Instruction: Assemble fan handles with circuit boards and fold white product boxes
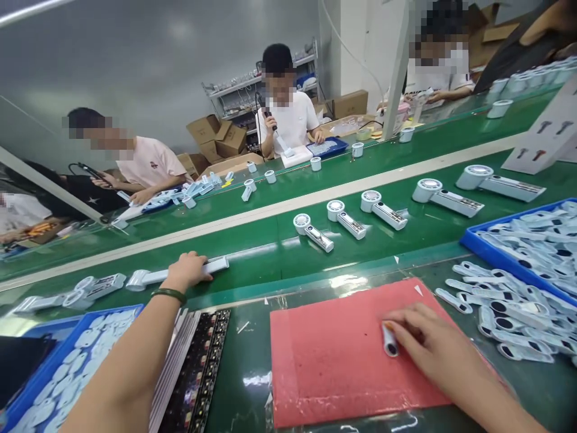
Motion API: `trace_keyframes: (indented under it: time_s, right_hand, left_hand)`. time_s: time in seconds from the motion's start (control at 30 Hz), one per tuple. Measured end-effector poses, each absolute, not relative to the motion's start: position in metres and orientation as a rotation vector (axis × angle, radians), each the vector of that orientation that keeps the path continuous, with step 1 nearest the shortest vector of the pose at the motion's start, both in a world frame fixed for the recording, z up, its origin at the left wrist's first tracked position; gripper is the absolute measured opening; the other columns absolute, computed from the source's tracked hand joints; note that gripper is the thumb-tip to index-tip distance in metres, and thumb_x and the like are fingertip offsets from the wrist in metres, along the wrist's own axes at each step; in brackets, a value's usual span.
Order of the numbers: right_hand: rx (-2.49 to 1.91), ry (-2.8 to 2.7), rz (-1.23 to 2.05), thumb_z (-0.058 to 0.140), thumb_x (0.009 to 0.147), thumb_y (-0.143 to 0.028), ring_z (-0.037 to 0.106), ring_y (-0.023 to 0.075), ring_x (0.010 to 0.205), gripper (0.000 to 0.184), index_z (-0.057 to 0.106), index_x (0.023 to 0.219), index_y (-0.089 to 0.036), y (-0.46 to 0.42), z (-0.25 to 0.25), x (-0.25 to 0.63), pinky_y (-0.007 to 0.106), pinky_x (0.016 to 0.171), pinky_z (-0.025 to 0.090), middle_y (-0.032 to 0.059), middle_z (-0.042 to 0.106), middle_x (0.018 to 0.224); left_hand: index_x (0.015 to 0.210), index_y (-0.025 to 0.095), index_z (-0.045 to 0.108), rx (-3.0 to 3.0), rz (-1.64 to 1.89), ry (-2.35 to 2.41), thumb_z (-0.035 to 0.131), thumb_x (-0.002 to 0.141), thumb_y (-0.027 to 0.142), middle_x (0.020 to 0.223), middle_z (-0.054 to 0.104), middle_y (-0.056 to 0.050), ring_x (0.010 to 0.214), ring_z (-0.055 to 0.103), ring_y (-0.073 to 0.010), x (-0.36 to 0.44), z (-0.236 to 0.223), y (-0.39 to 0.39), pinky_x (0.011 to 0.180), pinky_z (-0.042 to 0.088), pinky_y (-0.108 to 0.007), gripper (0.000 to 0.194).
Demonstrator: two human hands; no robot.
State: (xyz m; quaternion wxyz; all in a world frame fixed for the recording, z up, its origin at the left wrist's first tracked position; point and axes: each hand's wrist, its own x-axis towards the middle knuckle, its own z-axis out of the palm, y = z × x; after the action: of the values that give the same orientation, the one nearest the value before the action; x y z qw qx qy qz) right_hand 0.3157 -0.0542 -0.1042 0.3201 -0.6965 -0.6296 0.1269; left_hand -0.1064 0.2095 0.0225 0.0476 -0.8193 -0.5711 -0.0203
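Left hand (186,270) is curled around a fan (155,276), and a cover (390,340) pinched by the right hand (424,335) could be dropped beneath it if loosely held.

The piece (388,338) in the right hand (415,337) is pale, dark-spotted; red mat (324,361) below, green belt (265,263) beneath the left hand (187,270).

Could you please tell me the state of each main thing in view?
Left hand: closed over a fan.
That fan: lying on the green belt.
Right hand: pinching a small piece.
Small piece: held, dark pad showing.
Red mat: lying flat.
Row of five fans: lying down, circuitry exposed.
Blue tray at right: filled with pale pieces.
Cardboard boxes left of centre: open.
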Motion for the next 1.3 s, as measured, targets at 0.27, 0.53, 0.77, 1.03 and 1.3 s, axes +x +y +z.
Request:
trace_keyframes:
  time_s: [0.27,0.53,0.77,1.03,1.3]
  right_hand:
    - [-1.921,-1.878,0.334,0.043,0.099,-0.023,0.066,0.0220,0.091,0.027,0.065,0.115,-0.025,-0.056,-0.081,0.322,0.035,0.073,0.055,0.0080,0.061,0.116]
    - [-1.594,-2.153,0.347,0.058,0.095,-0.025,0.063,0.0253,0.105,0.017,0.072,0.106,-0.028,-0.045,-0.080,0.328,0.040,0.088,0.051,0.0050,0.067,0.111]
    - [-1.621,-1.825,0.444,0.049,0.100,-0.028,0.067,0.0187,0.086,0.024,0.066,0.116,-0.029,-0.067,-0.056,0.317,0.032,0.073,0.051,0.0018,0.070,0.107]
    - [-1.596,-2.123,0.184,0.050,0.096,-0.019,0.063,0.0248,0.079,0.017,0.066,0.101,-0.018,-0.067,-0.051,0.258,0.037,0.068,0.047,0.0054,0.065,0.086]
    - [-1.542,-1.868,0.564,0.051,0.100,-0.028,0.062,0.0225,0.090,0.016,0.067,0.096,-0.024,-0.060,-0.064,0.267,0.038,0.079,0.049,0.0042,0.065,0.096]
  left_hand:
    - [0.097,0.020,0.056,-2.603,0.121,-1.444,0.067,0.084,0.044,0.097,0.064,-0.006,0.089,0.063,-0.0254,-0.029,0.017,0.137,0.072,0.044,-0.035,0.029]
    - [0.089,0.019,0.056,-2.760,0.116,-0.721,0.067,0.085,0.030,0.088,0.061,-0.007,0.083,0.057,-0.0264,0.081,0.016,0.012,0.070,0.043,-0.040,0.016]
    - [0.112,0.021,0.057,-3.092,-0.006,-1.005,0.070,0.087,0.036,0.111,0.060,-0.008,0.101,0.056,-0.0254,0.065,-0.023,0.011,0.087,0.049,-0.040,0.032]
    - [0.121,0.020,0.055,-3.374,-0.622,-1.025,0.068,0.089,0.036,0.117,0.061,-0.009,0.108,0.053,-0.0251,0.058,-0.038,0.012,0.095,0.046,-0.043,0.039]
    - [0.090,0.019,0.064,-3.336,-0.793,-1.268,0.063,0.090,0.019,0.091,0.063,-0.004,0.090,0.056,-0.0207,0.069,-0.043,0.006,0.081,0.046,-0.036,0.001]
